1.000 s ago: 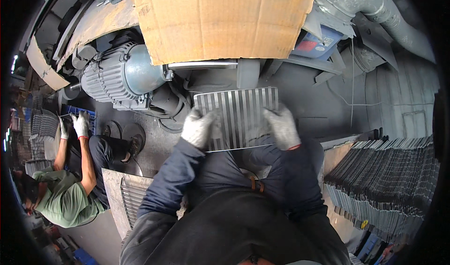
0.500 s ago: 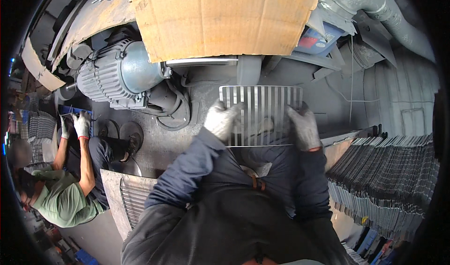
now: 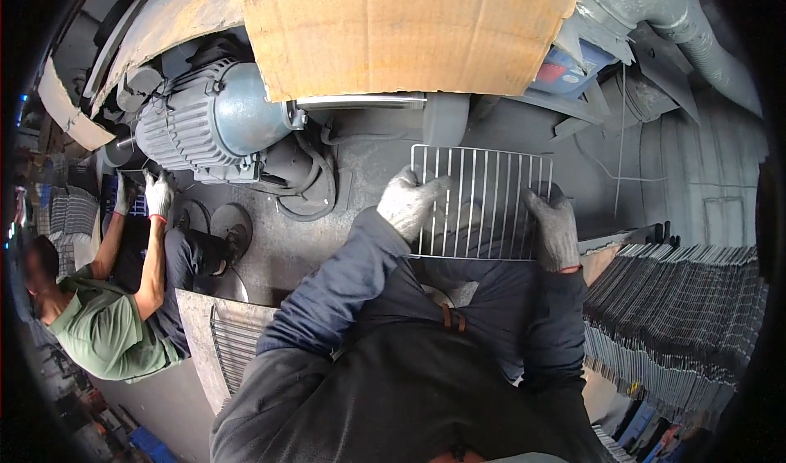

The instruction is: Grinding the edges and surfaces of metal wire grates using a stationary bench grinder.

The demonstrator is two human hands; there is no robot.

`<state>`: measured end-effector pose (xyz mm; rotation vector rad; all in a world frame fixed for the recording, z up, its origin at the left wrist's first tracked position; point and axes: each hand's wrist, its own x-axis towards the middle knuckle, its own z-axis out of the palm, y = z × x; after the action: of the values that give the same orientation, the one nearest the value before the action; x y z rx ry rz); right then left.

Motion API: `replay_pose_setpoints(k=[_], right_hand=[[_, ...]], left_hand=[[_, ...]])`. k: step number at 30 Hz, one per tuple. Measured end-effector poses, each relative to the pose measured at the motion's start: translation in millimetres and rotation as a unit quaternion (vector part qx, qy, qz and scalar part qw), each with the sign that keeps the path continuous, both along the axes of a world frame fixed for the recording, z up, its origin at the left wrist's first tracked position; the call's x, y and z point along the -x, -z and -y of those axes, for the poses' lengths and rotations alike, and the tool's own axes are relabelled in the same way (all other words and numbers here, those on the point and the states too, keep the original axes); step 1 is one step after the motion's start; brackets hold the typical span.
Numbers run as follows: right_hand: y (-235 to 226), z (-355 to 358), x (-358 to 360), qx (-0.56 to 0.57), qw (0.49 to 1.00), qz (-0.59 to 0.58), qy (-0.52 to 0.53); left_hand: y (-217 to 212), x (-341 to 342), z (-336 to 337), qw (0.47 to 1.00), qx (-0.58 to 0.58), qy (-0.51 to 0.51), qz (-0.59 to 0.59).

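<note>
A rectangular wire rack [image 3: 485, 203] with thin parallel bars is held up in front of my lap, its bars running away from me. My left hand [image 3: 409, 207], in a pale knitted work glove, grips the rack's left side, thumb laid over the bars. At its right edge my right hand [image 3: 553, 229], in a greyer glove, is closed round the frame. Parts of the fingers on both hands are hidden behind the rack. Beyond it is a grey post [image 3: 446, 119] below a cardboard sheet [image 3: 401, 33].
A motor [image 3: 201, 119] with a shaft stands ahead on the left. Many similar racks are stacked [image 3: 667, 307] at my right; more racks [image 3: 232, 344] lean on a board at my left. A co-worker [image 3: 115, 324] in green sits far left, gloved hands by the motor's end.
Both hands have shifted slightly right with the rack in them. Its bars, smeared wide before, now look thin and distinct. The co-worker's hands have moved a little farther up and toward the motor.
</note>
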<state>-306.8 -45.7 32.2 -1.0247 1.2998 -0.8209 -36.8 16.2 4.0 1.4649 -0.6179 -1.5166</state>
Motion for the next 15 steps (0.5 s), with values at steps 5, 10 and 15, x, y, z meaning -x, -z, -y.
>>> replay_pose_setpoints(k=[5,10,15], right_hand=[[82,9,-56,-0.02,0.98,-0.16,-0.116],[41,-14,-83,-0.063,0.991,0.026,-0.115],[11,10,9,-0.053,0.992,0.111,-0.032]], left_hand=[[32,-82,-36,0.995,-0.043,-0.049,0.075],[-13,-103,-40,0.996,-0.03,-0.076,-0.02],[0,-33,11,0.995,-0.015,0.056,-0.076]])
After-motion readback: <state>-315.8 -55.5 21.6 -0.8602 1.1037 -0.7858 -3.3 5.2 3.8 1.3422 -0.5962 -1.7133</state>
